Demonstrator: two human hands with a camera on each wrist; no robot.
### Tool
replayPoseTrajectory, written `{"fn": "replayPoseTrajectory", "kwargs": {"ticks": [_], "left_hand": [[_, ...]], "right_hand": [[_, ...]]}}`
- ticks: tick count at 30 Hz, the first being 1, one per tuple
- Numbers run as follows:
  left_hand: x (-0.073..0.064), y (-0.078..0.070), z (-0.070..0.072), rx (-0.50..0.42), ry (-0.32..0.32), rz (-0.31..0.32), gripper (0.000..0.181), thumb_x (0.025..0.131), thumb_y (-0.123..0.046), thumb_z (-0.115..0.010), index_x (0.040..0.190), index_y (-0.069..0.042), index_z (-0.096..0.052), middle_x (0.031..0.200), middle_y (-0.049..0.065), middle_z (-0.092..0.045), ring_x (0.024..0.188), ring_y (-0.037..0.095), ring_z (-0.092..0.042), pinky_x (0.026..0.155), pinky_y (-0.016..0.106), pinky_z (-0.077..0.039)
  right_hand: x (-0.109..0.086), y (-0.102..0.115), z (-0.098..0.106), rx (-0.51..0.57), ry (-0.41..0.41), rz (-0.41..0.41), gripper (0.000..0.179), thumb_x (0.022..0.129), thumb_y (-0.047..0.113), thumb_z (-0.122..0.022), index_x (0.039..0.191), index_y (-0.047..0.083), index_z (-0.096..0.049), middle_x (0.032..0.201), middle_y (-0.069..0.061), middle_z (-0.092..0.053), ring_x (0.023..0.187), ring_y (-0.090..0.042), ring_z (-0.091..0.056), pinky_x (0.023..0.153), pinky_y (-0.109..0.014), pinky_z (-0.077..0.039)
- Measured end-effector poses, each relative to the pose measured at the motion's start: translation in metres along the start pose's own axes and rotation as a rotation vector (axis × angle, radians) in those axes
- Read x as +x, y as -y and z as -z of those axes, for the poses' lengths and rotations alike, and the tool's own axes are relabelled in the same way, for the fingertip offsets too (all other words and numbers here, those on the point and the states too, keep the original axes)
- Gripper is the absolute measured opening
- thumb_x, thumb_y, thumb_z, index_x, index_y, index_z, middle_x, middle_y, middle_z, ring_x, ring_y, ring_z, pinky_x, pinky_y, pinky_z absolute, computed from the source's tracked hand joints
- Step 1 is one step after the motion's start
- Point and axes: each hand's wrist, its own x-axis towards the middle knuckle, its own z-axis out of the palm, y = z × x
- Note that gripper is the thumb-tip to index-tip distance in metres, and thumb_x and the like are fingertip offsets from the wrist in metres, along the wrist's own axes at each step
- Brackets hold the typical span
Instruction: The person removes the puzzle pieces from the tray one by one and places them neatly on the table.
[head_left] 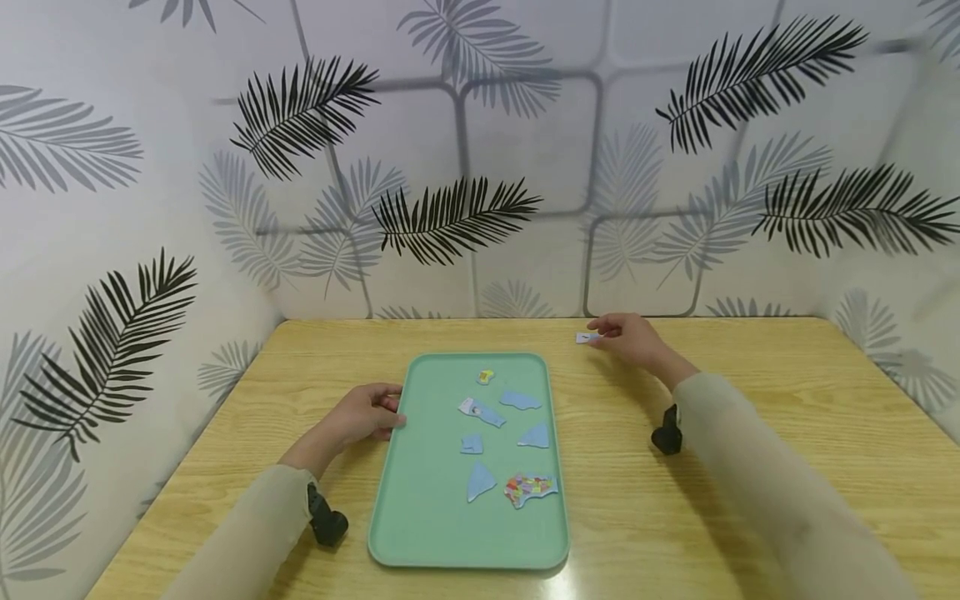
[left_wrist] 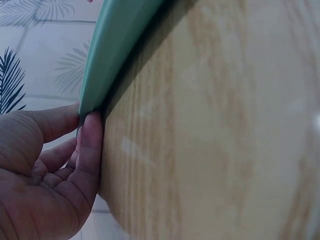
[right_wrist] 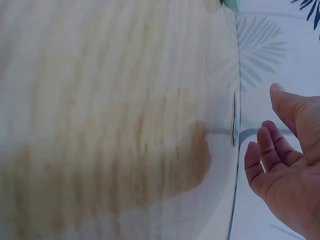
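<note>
My left hand pinches the left rim of a green tray, thumb on top and fingers at its underside; the left wrist view shows the tray edge between them. On the tray lie several flat paper-like pieces: a multicoloured map-like piece, a small yellow one, a long blue one with a white end and plain light-blue ones. Beyond the tray's far right corner, my right hand hovers with loosely bent fingers over a small white-and-blue piece, which lies flat on the table in the right wrist view.
The wooden table reaches to a wall with a leaf pattern at the back. A similar covering hangs along the left side. Each wrist wears a black camera mount, such as the right one.
</note>
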Motion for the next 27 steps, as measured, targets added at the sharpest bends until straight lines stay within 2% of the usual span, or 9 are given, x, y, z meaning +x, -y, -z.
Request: {"fn": "replayPoseTrajectory", "kwargs": {"ticks": [8, 20, 27], "left_hand": [[0.000, 0.000, 0.000, 0.002, 0.005, -0.011, 0.053, 0.089, 0.002, -0.067, 0.138, 0.007, -0.046, 0.100, 0.013, -0.054, 0.081, 0.020, -0.055, 0.067, 0.030, -0.055], [0.000, 0.001, 0.000, 0.001, 0.008, -0.017, 0.053, 0.089, 0.001, -0.067, 0.138, 0.006, -0.047, 0.100, 0.012, -0.054, 0.081, 0.020, -0.055, 0.067, 0.031, -0.055], [0.001, 0.002, 0.000, -0.001, 0.009, -0.012, 0.054, 0.089, 0.001, -0.067, 0.138, 0.006, -0.046, 0.100, 0.012, -0.053, 0.082, 0.020, -0.054, 0.068, 0.031, -0.055]], "right_hand": [[-0.008, 0.010, -0.013, 0.059, 0.021, 0.021, 0.034, 0.094, 0.016, -0.067, 0.123, 0.000, -0.063, 0.116, -0.018, -0.061, 0.103, -0.031, -0.056, 0.089, -0.042, -0.047], [-0.026, 0.032, -0.032, 0.156, 0.079, 0.053, 0.037, 0.094, 0.015, -0.067, 0.125, -0.002, -0.061, 0.123, -0.021, -0.059, 0.104, -0.030, -0.056, 0.087, -0.040, -0.048], [-0.034, 0.043, -0.048, 0.205, 0.106, 0.070, 0.035, 0.092, 0.015, -0.070, 0.122, 0.000, -0.064, 0.122, -0.017, -0.060, 0.101, -0.028, -0.056, 0.080, -0.033, -0.050]]}}
